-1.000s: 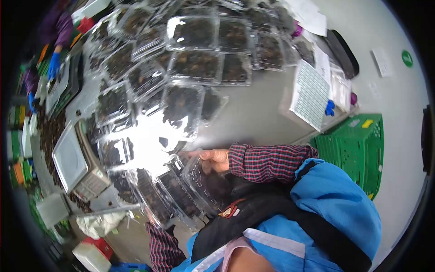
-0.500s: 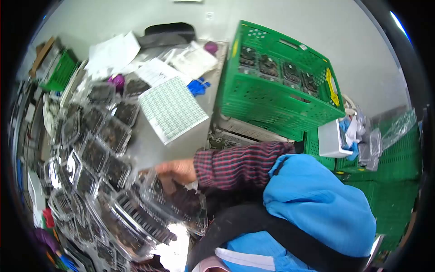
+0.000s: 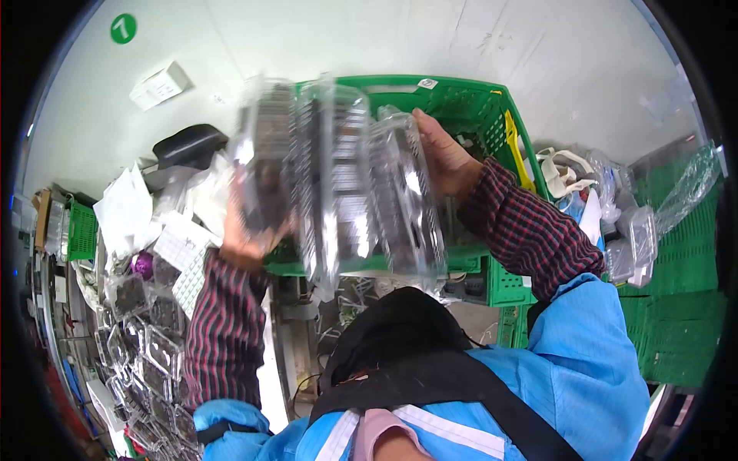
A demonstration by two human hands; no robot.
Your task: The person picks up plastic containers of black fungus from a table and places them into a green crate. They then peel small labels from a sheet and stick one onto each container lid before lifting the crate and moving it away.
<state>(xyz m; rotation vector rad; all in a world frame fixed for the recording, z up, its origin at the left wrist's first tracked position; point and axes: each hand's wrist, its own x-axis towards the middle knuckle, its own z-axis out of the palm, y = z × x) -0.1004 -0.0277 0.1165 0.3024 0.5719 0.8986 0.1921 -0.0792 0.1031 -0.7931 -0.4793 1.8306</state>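
Several clear plastic clamshell boxes (image 3: 336, 180) with dark contents stand on edge, pressed in a row between my two hands. My left hand (image 3: 250, 234) grips the row from its left end, fingers partly hidden and blurred. At the right end, my right hand (image 3: 447, 157) presses against the last box, with its fingers curled over the far side. The boxes are over the near part of a large green crate (image 3: 530, 146), and they hide much of its inside. Dark contents show in the crate behind my right hand.
More clear boxes (image 3: 157, 349) cover the table on the left. Papers (image 3: 123, 211) and a label sheet (image 3: 190, 284) lie behind them. Right of the crate are plastic bags (image 3: 607, 196), with green crates (image 3: 676, 315) stacked below. A black object (image 3: 190, 146) rests against the wall.
My view has turned right, toward the green crate. My right hand has moved from the boxes on the table to the crate; both hands now hold a row of boxes there.
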